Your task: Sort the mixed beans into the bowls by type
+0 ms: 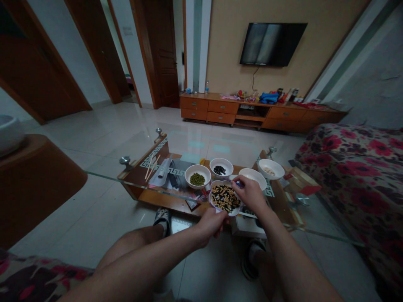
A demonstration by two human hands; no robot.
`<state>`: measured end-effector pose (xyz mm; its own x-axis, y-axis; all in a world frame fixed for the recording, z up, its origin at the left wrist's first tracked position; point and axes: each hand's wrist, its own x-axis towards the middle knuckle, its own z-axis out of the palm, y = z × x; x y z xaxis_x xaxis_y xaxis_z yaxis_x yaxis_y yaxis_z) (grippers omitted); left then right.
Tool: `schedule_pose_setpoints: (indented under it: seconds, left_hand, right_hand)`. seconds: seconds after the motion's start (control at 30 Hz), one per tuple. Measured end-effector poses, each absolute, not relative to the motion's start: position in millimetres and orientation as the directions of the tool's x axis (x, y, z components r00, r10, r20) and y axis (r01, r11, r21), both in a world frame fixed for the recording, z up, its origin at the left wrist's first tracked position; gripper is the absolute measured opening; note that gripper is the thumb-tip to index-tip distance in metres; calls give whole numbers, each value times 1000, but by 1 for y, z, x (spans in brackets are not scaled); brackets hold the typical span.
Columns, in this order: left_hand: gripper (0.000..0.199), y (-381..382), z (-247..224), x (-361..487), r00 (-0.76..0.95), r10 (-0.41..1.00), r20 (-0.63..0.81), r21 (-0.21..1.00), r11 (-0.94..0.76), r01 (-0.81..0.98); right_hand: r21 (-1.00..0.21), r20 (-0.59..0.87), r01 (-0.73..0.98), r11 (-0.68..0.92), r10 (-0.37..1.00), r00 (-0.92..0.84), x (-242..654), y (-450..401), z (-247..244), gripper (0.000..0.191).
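Note:
A white bowl with a scalloped purple rim (213, 204) holds mixed beans (225, 198), black and yellowish. My left hand (211, 226) grips its near edge, thumb on the rim and fingers curled beneath. At the bowl's right edge, my right hand (250, 193) has thumb and fingertips pinched together; what is between them is too small to make out. Behind stand a white bowl of green beans (197, 179), another with black beans (219, 170), and a white bowl (255, 176) partly covered by my right hand. Farther right, one more white bowl (271, 169) contains pale pieces.
All the bowls stand on a glass coffee table (103, 172) with a wooden lower shelf. Chopsticks (152, 167) lie at the left. A floral sofa (365, 167) is on the right, a brown stool (40, 180) on the left. A low TV cabinet (220, 111) lines the far wall.

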<state>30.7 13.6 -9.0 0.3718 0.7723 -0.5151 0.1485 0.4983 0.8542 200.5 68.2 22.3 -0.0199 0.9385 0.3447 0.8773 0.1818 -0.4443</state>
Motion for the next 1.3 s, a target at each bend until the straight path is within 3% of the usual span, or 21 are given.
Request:
schedule_pose_setpoints:
  seconds: [0.37, 0.57, 0.83, 1.07, 1.3]
  left_hand:
    - [13, 16, -17, 31, 375, 780, -502, 860, 495, 123]
    - [15, 14, -12, 31, 373, 780, -502, 861, 493, 128]
    - [16, 14, -13, 31, 374, 776, -509, 857, 497, 134]
    - [16, 14, -13, 31, 379, 771, -512, 854, 506, 124]
    - [17, 14, -17, 30, 377, 770, -515, 854, 501, 142]
  right_hand:
    - [-476, 412, 880, 10, 886, 212, 191, 85, 26, 29]
    - [-444, 407, 895, 49, 901, 153, 199, 73, 29, 29]
    - [-281, 289, 959, 35, 956, 50, 208, 54, 30, 27]
    - [-309, 118, 945, 110, 990, -77, 213, 44, 27, 25]
    - [-325, 52, 935, 141, 990, -131, 211, 44, 25, 23]
